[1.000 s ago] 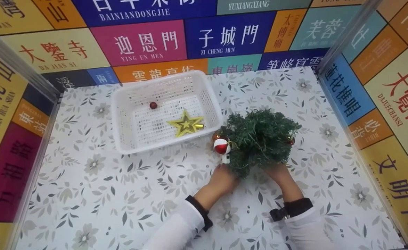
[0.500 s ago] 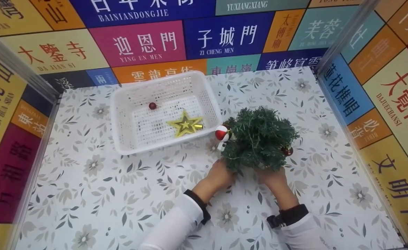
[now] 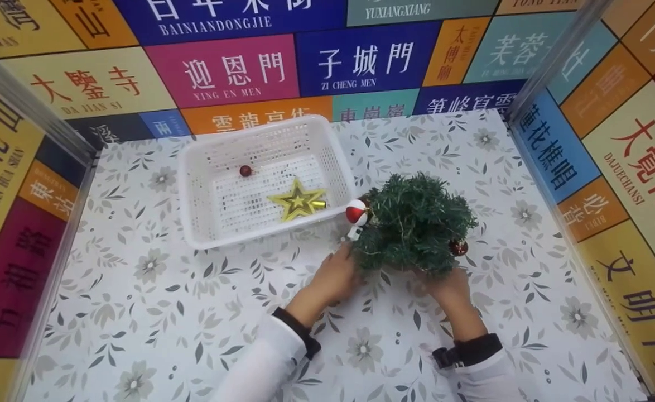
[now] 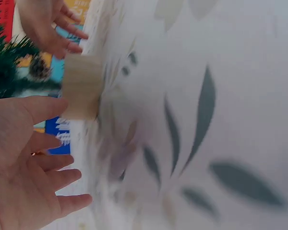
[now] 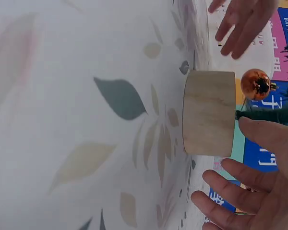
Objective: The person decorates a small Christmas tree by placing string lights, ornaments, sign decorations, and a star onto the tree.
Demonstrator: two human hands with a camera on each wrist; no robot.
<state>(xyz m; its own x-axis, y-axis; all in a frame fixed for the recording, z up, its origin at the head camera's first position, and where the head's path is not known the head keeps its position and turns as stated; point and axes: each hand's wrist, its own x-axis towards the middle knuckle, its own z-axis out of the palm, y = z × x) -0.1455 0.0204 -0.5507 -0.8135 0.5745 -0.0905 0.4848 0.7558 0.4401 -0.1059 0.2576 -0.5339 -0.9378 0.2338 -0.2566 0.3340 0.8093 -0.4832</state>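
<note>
A small green artificial Christmas tree (image 3: 417, 223) stands on the table, seen from above in the head view. Its round wooden base (image 5: 209, 113) shows in both wrist views, resting on the tablecloth. To the left of the base is my left hand (image 4: 33, 158), fingers spread and straight, the thumb close to the wood; contact is unclear. On the other side, my right hand (image 5: 254, 177) has its fingers extended, its thumb near the base's top edge. A red-and-white ornament (image 3: 356, 212) hangs on the tree's left, a red ball (image 3: 458, 247) on its right. An orange ball (image 5: 256, 84) hangs low.
Left of the tree sits a white perforated basket (image 3: 199, 237), its near right corner close to the foliage. Inside lie a gold star (image 3: 297, 200) and a small dark red ball (image 3: 245, 171). Printed panels (image 3: 221, 70) wall the table at the back and sides.
The tree has shifted slightly away from me and turned a little, its side ornaments changing position. My left hand has drawn back to the left from the tree.
</note>
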